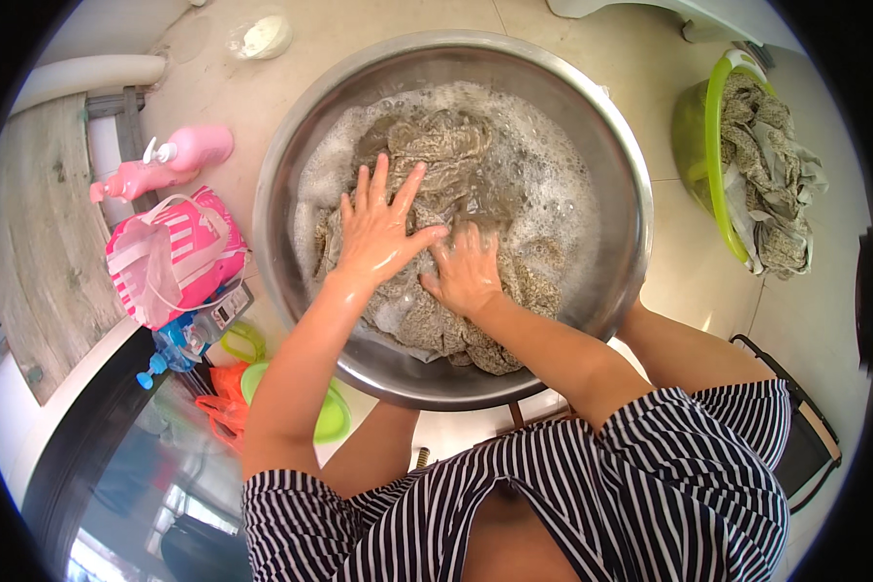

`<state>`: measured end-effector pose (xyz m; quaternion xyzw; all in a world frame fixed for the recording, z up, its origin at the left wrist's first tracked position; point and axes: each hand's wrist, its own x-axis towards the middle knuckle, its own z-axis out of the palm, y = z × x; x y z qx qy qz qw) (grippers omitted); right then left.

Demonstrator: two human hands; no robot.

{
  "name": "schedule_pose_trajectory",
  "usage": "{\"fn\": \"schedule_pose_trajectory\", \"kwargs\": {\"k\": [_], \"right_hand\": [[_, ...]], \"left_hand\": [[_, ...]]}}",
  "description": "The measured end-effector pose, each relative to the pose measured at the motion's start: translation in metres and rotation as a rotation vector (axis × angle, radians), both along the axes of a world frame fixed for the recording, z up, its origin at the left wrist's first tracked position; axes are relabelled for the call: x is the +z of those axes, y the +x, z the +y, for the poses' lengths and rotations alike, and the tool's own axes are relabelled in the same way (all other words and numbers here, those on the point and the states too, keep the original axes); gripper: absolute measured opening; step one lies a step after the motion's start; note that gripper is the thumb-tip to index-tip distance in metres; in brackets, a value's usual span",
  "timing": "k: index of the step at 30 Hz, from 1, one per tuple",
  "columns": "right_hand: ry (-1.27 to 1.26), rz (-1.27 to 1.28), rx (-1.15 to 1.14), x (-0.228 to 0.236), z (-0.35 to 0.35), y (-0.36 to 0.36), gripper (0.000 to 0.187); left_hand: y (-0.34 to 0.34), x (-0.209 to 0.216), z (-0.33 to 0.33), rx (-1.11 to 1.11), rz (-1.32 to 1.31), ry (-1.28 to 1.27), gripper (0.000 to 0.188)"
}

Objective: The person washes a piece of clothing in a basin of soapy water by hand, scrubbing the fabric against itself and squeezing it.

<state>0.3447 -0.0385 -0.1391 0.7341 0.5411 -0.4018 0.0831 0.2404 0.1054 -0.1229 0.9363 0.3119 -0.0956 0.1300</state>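
A wide steel basin (616, 209) stands on the floor in front of me, holding sudsy water. Wet patterned cloth (436, 145) in grey-beige lies bunched in it, partly under the foam (563, 165). My left hand (383, 228) is spread wide over the left part of the cloth, with wet skin and nothing gripped. Close beside it, my right hand (468, 270) presses down at the middle of the basin. Its fingers reach forward, apart, and the tips dip into the water and cloth.
At right stands a green basket (713, 165) heaped with similar cloth (771, 175). Pink pump bottles (199, 148), a pink bag (179, 252), a blue-capped bottle (173, 344) and a green bowl (332, 415) sit at left. A small dish of white stuff (262, 37) lies beyond the basin.
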Motion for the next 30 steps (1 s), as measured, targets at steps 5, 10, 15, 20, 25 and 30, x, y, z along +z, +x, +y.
{"fn": "schedule_pose_trajectory", "kwargs": {"k": [5, 10, 15, 20, 25, 30], "right_hand": [[0.137, -0.112, 0.090, -0.051, 0.037, 0.006, 0.075], [0.177, -0.094, 0.136, -0.085, 0.060, 0.034, 0.075], [0.206, 0.220, -0.074, -0.058, 0.091, 0.036, 0.044], [0.140, 0.209, -0.615, -0.016, 0.036, 0.043, 0.050], [0.385, 0.306, -0.012, 0.070, 0.004, 0.048, 0.034], [0.574, 0.552, 0.419, 0.099, -0.004, 0.062, 0.028]], "left_hand": [[0.052, -0.017, 0.040, 0.353, 0.355, -0.521, 0.081], [0.075, -0.050, 0.071, 0.348, 0.193, -0.394, 0.078], [0.052, -0.087, 0.091, 0.496, -0.006, -0.625, 0.080], [0.058, -0.071, 0.095, 0.570, -0.102, -0.872, 0.076], [0.053, -0.011, 0.038, 0.592, -0.334, -0.332, 0.052], [0.025, 0.011, -0.042, 0.534, -0.169, -0.118, 0.050]]}}
